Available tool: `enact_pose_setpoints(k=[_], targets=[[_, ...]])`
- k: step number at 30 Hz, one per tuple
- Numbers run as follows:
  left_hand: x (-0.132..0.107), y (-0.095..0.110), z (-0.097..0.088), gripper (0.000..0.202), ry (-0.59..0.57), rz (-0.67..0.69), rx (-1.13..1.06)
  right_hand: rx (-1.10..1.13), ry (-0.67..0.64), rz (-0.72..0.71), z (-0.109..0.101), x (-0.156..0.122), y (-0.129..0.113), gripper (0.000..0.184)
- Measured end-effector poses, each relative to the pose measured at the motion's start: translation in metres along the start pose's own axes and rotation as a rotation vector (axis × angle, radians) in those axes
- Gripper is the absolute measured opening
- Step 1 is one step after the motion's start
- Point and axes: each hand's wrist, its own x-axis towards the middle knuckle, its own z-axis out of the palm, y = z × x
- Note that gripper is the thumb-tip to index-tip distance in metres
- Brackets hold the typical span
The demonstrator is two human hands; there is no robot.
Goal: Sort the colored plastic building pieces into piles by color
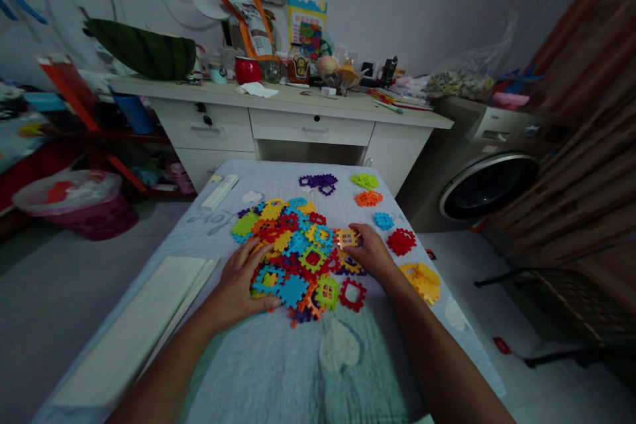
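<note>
A heap of plastic interlocking tiles (298, 245) in many colours lies mid-table, several with window or frame cut-outs. Spread over the left side of the heap, my left hand (243, 278) rests with its fingers apart, touching pieces. At the heap's right edge my right hand (370, 248) pinches a light orange window tile (346, 238). Sorted by colour along the right are small piles: green tiles (365, 181), orange tiles (368, 199), blue tiles (383, 220), red tiles (401, 241) and yellow tiles (422, 281). Purple tiles (320, 183) sit at the far side.
The tiles lie on a cloth-covered table (258, 371). A white strip-shaped object (220, 192) is at its far left, folded pale sheets (134, 331) at the near left. Beyond stands a desk (278, 101) with jars and a bag; a washing machine (477, 159) is right.
</note>
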Motion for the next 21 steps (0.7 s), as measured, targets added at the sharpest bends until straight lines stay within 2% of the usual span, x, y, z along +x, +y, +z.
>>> enact_pose_setpoints(k=[4, 7, 11, 13, 16, 18, 21], targets=[[0.002, 0.005, 0.001, 0.093, 0.018, -0.017, -0.012, 0.112, 0.051, 0.047, 0.000, 0.000, 0.001, 0.044], [0.004, 0.007, 0.004, 0.086, 0.054, -0.032, -0.026, 0.199, 0.061, 0.079, -0.012, 0.002, 0.002, 0.039], [0.006, 0.007, 0.006, 0.076, 0.102, -0.042, -0.049, 0.348, 0.136, 0.146, -0.054, -0.004, 0.009, 0.043], [0.007, 0.007, 0.006, 0.074, 0.115, -0.046, -0.060, 0.401, 0.183, 0.211, -0.079, -0.015, 0.016, 0.048], [0.008, 0.008, 0.006, 0.073, 0.128, -0.052, -0.078, 0.398, 0.221, 0.299, -0.111, -0.039, 0.029, 0.043], [0.009, 0.007, 0.006, 0.073, 0.137, -0.055, -0.087, 0.357, 0.230, 0.354, -0.124, -0.057, 0.037, 0.038], [0.010, 0.006, 0.007, 0.074, 0.144, -0.050, -0.095, 0.275, 0.223, 0.422, -0.132, -0.080, 0.045, 0.035]])
